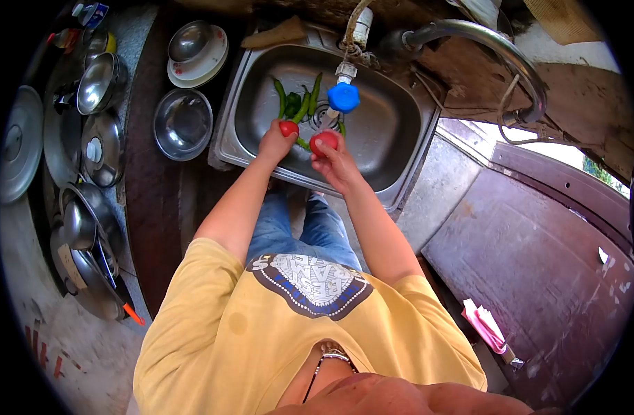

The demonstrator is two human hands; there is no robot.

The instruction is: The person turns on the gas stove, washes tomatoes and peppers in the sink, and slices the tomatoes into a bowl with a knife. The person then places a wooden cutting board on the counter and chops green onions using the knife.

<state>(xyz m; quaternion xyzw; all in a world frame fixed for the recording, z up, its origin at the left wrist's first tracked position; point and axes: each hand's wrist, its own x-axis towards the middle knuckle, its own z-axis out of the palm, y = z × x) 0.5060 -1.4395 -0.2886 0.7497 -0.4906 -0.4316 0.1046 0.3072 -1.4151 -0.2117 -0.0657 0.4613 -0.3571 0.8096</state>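
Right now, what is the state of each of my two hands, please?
Left hand: closed, holding a red tomato.
Right hand: closed, holding another red tomato.

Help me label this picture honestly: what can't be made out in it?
Head view, left red item: its palm side, hidden by the left hand.
Head view, right red item: its palm side, hidden by the right hand.
Head view, drain: partly hidden by the blue tap and green peppers.
Head view, blue label at top left: too small to read.
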